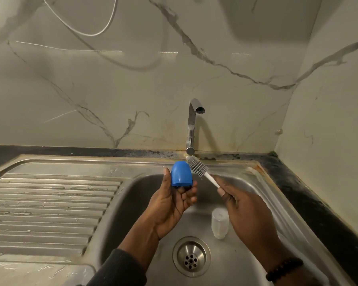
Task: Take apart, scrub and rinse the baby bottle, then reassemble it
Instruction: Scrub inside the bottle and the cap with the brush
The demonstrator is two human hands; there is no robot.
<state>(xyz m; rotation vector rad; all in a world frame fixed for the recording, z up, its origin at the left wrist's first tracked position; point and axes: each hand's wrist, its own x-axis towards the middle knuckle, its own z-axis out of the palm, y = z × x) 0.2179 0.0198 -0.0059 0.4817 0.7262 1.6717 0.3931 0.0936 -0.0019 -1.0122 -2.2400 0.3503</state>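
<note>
Holding the blue bottle cap [181, 174], your left hand [172, 200] curled round it. Your right hand [244, 207] clamped the bottle brush [198, 167] handle, bristles beside the cap.

Blue plastic dome-shaped bottle cap [181, 174] — rounded top pointing up and away, open rim toward the palm, wet drops on its side; held above the basin. Just right of it, touching or nearly so, a bottle brush with grey silicone bristles and a white handle [197, 166], tilted, bristle head up-left, handle running down-right. Clear plastic baby bottle body [220, 222] lies on the basin floor — near the drain, partly hidden on its right side.
</note>
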